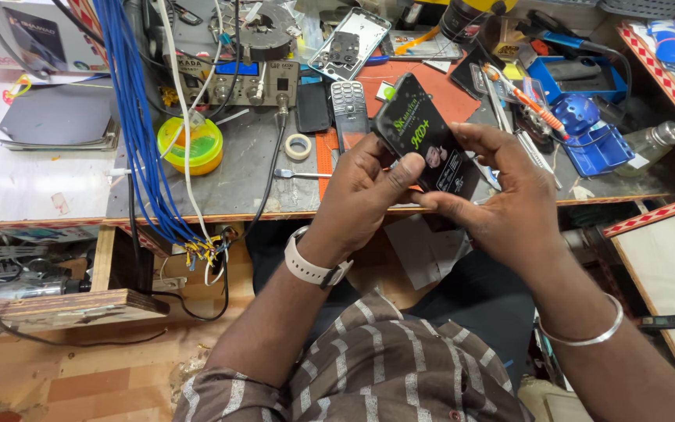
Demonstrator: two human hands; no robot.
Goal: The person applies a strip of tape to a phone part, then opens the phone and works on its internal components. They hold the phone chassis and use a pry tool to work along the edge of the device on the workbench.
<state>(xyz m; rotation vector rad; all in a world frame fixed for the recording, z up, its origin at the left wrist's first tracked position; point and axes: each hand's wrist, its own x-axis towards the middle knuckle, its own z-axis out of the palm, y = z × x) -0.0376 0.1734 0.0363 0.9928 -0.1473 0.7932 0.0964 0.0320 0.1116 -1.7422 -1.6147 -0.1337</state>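
- Black packet (425,146) is being held up in the air over the near edge of the tabletop (220,184), printed face toward the camera.
- Its long axis is running from upper left down to lower right, top end tilting away toward the keypad phone (350,112).
- Left hand (361,191) is gripping it from the left side: thumb pressing on the lower front face, fingers going behind.
- Right hand (509,199) is pinching from the right: index finger lying along the bottom edge, the other fingers curling over the right edge.
- Both grips are clenched on the packet; both are touching it, so neither is nearer.
- Lower end is sitting between the two thumbs; upper end is sticking out free.
- Further out: tape roll (298,146) and yellow-green tub (190,145) lying left on the tabletop, blue cables (138,133) hanging over its edge.
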